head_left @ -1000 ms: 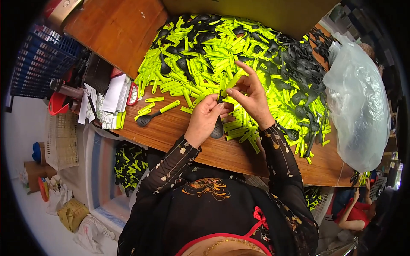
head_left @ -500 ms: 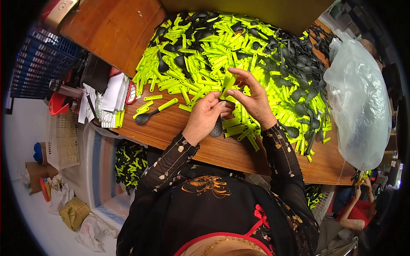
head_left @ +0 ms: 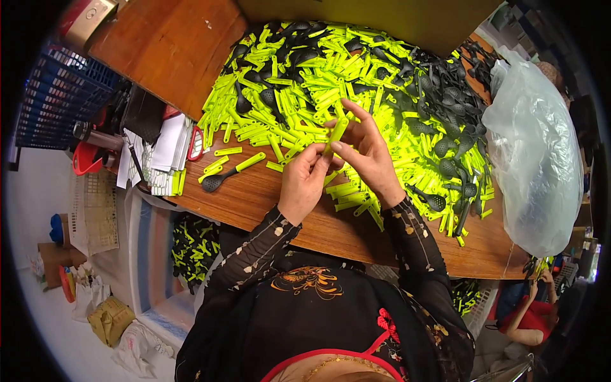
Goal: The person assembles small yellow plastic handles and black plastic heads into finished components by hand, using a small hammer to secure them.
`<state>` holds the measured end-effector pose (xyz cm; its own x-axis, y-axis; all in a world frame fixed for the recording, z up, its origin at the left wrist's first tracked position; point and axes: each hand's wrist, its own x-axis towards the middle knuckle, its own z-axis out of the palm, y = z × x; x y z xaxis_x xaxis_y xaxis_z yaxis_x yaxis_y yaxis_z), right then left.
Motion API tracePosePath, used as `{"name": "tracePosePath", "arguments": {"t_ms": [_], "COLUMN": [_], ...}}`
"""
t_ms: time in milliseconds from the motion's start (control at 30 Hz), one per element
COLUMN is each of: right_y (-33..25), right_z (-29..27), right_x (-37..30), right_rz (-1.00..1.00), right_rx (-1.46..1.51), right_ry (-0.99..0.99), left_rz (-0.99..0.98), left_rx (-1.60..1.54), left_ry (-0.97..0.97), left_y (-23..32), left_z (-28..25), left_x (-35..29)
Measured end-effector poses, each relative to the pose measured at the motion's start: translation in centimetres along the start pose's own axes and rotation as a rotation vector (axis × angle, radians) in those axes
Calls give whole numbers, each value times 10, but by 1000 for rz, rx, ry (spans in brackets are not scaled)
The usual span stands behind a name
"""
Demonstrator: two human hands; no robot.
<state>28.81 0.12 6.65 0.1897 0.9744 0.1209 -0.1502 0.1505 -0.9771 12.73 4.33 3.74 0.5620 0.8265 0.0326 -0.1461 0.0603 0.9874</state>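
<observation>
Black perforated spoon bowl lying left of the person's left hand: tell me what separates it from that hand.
In the head view, only brown wooden tabletop lies between the black spoon bowl and the left hand; that stretch is bare.

A brown wood-grained counter (head_left: 238,200) spans the middle, with an orange-brown wooden panel (head_left: 168,54) at its far left and a dull brown panel (head_left: 375,22) along its back. Pale floor (head_left: 73,328) shows at lower left, and a small bright patch (head_left: 597,256) glows near the right rim.
</observation>
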Motion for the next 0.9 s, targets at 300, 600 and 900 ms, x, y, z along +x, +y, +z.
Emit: {"name": "tracePosePath", "arguments": {"t_ms": [300, 600, 900], "right_y": [27, 29, 31], "right_z": [4, -138, -188], "right_x": [-12, 28, 70], "right_rz": [-7, -355, -8], "right_rx": [173, -1149, -1533], "right_ry": [182, 357, 313], "left_rz": [71, 131, 313], "left_rx": [449, 1129, 947], "left_ry": [-27, -214, -106], "left_y": [18, 29, 28], "left_z": [0, -131, -46], "left_x": [-1, -32, -2]}}
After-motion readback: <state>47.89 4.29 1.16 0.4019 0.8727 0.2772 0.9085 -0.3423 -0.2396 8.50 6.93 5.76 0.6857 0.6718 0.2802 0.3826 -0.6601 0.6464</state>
